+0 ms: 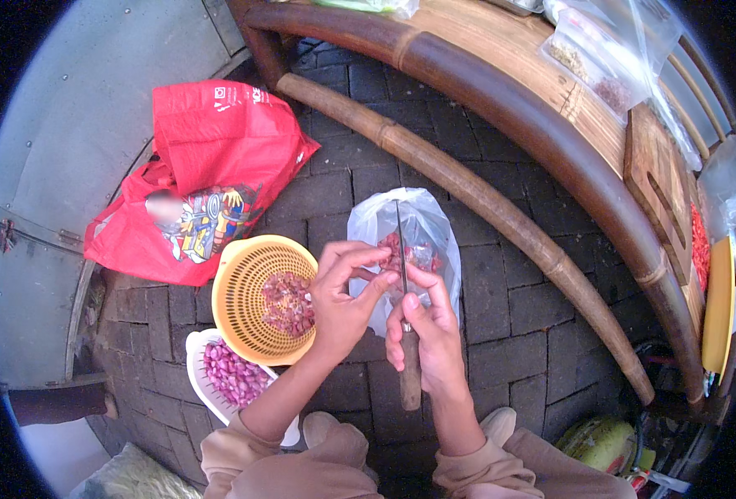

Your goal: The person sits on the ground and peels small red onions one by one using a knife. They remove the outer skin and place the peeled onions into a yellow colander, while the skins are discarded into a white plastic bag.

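Observation:
My right hand [431,334] grips a knife [409,368] by its wooden handle, with the narrow blade pointing away from me. Left of the blade is my left hand [346,299], thumb and forefinger curved towards it. Whether a small piece sits at those fingertips is too unclear to tell. Beneath both hands a translucent plastic bag [368,221] lies spread on the ground, holding reddish peelings [427,259]. A yellow colander [237,299] beside my left hand contains unpeeled shallots [288,302]. Peeled pink shallots [230,371] fill a white basket [199,383], partly hidden by my left forearm.
A red shopping bag [218,143] rests against a grey metal panel [87,106]. To the right stands a bamboo table [499,93] with a lower rail [467,178]. It carries a wooden cutting board [652,168], plastic bags [599,62] and chopped red food [698,249]. A green fruit [599,443] lies lower right.

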